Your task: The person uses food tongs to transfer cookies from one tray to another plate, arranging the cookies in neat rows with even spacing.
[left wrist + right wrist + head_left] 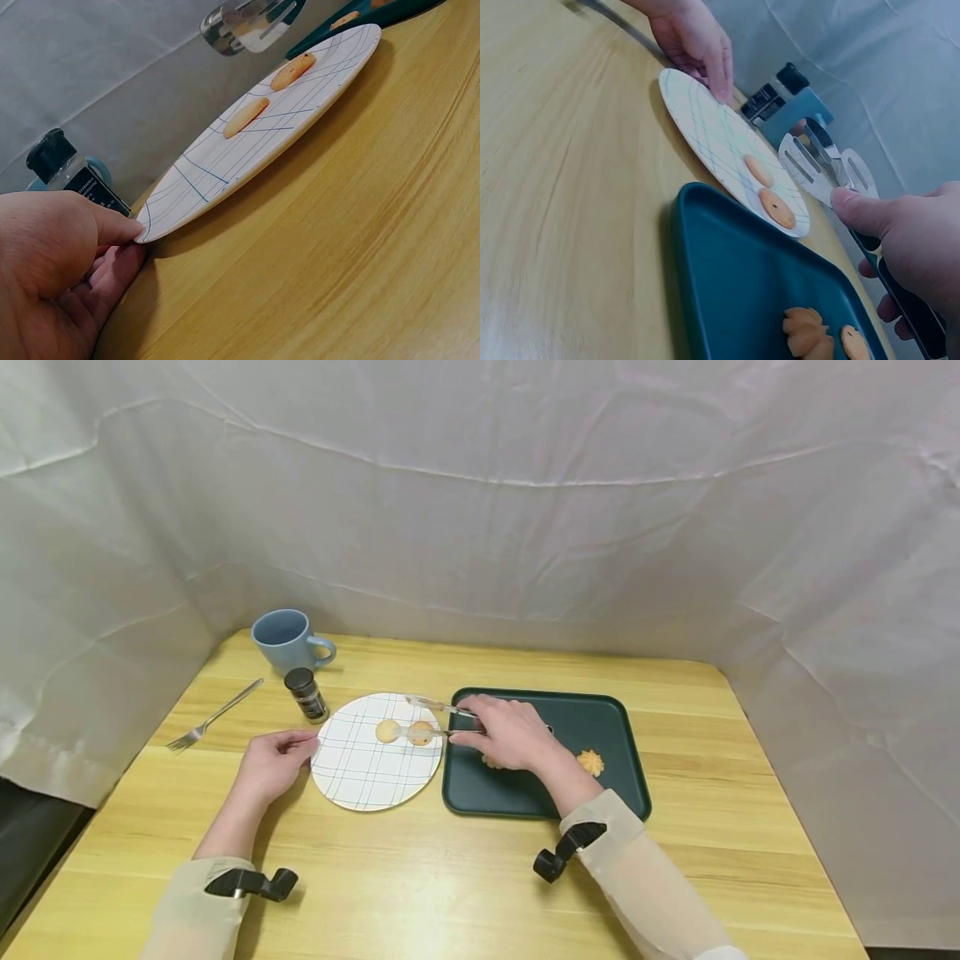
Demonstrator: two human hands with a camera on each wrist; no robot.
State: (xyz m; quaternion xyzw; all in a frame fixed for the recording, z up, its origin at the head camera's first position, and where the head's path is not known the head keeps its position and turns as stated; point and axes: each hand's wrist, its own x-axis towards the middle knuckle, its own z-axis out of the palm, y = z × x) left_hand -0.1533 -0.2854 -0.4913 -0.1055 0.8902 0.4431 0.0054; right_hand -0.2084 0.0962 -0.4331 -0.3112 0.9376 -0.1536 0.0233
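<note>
At the plate's left rim, the left hand (pixel 276 764) pinches the edge of the checked plate (pixel 360 768), thumb on top. Over its right half, the right hand (pixel 513 735) grips the tongs (pixel 435 703), whose arms stand spread above two cookies (pixel 387 731) on the plate. Just beside the plate's right rim lies the green tray (pixel 600 722); whether they touch, I cannot tell. One ridged cookie (pixel 590 763) sits in its right half, another partly under the right hand. Wide wood runs from plate and tray to the table's near edge, and from the tray to the right edge. Toward the far left corner stand the blue mug (pixel 288 643) and dark-capped jar (pixel 307 696); the fork (pixel 213 718) lies by the left edge of the wood-grained table (pixel 420 877). Pale cloth (pixel 525 552) hangs behind and along both sides.
</note>
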